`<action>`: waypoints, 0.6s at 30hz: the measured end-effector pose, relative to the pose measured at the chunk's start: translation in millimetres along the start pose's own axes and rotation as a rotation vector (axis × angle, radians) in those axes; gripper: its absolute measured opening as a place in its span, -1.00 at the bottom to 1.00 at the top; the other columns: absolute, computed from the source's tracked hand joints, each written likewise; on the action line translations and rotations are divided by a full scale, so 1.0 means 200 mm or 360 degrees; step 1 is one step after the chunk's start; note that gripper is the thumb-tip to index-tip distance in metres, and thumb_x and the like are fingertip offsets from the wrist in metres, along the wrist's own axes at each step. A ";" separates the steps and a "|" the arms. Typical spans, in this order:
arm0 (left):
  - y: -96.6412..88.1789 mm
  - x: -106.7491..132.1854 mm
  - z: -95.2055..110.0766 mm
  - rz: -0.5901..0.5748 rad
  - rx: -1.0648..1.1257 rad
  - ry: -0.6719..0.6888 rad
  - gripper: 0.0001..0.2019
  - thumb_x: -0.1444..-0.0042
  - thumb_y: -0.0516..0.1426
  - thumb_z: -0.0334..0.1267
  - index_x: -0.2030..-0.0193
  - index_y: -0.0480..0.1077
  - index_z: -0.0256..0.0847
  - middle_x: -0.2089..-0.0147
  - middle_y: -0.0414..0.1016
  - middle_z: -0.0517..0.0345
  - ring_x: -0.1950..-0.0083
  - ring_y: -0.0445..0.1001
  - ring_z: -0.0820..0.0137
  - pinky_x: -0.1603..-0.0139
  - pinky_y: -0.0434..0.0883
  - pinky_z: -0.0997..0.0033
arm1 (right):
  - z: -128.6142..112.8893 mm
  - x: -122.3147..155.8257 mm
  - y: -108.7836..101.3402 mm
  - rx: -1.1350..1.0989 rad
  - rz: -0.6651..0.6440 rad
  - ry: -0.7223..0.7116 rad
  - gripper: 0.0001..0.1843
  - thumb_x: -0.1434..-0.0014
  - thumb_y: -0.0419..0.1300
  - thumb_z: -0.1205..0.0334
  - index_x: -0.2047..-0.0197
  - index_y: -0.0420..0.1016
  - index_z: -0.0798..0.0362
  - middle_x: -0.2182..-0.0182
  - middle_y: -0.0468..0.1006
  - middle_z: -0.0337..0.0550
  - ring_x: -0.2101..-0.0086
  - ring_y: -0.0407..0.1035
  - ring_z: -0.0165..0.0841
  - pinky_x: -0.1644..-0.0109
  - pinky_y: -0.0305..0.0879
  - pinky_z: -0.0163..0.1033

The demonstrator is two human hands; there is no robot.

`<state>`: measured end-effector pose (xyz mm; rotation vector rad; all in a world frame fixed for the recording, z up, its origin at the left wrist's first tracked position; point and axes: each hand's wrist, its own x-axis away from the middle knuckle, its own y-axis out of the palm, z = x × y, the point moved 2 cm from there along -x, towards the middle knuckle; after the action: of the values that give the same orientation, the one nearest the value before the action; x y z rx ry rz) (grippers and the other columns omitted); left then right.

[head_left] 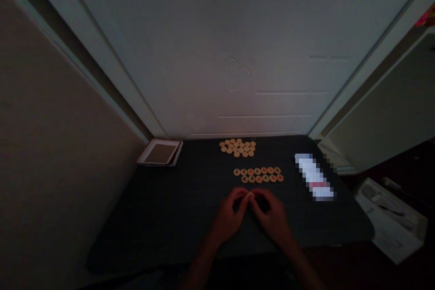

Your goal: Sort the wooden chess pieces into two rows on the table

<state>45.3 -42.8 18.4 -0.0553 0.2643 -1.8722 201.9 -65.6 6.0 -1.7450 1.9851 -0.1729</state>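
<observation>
My left hand [233,212] and my right hand [271,210] meet at their fingertips over the dark table. Between them they pinch one small round xiangqi piece [250,195], mostly covered by the fingers. Just beyond my hands lie two rows of wooden xiangqi pieces [258,179], face up, with red and black characters. Farther back sits a loose cluster of similar discs [236,147], most of them showing plain faces.
The dark table [163,217] stands against a white panel [204,31] with embossed hearts. A shallow box [160,152] lies at the table's back left. A bright blurred-out object [314,177] is on the right. An open white box [390,219] rests lower, beyond the right edge.
</observation>
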 end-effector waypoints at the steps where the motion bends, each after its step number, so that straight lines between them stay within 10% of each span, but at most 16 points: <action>1: 0.00 0.00 0.00 -0.0008 -0.0019 0.0009 -0.85 -0.34 0.09 -0.20 0.02 0.41 -0.11 0.04 0.63 0.12 0.00 0.60 0.32 -0.09 0.48 0.34 | 0.00 0.00 0.00 0.0002 -0.0001 0.0018 -0.81 -0.28 0.23 0.12 0.08 0.55 -0.02 0.22 0.63 -0.13 0.23 0.52 -0.26 0.11 0.43 -0.21; 18: 0.02 0.00 -0.01 -0.0021 -0.0140 -0.0018 -0.81 -0.27 0.16 -0.19 0.00 0.40 -0.10 0.16 0.62 0.18 0.19 0.59 0.38 0.11 0.51 0.39 | 0.01 -0.01 -0.01 0.0048 0.0013 0.0069 -0.81 -0.32 0.17 0.13 0.14 0.59 -0.02 0.24 0.66 -0.16 0.23 0.55 -0.27 0.11 0.42 -0.24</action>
<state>48.0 -43.6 16.2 -0.1280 0.3387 -1.8721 205.8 -64.4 5.1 -1.7276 2.0095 -0.2383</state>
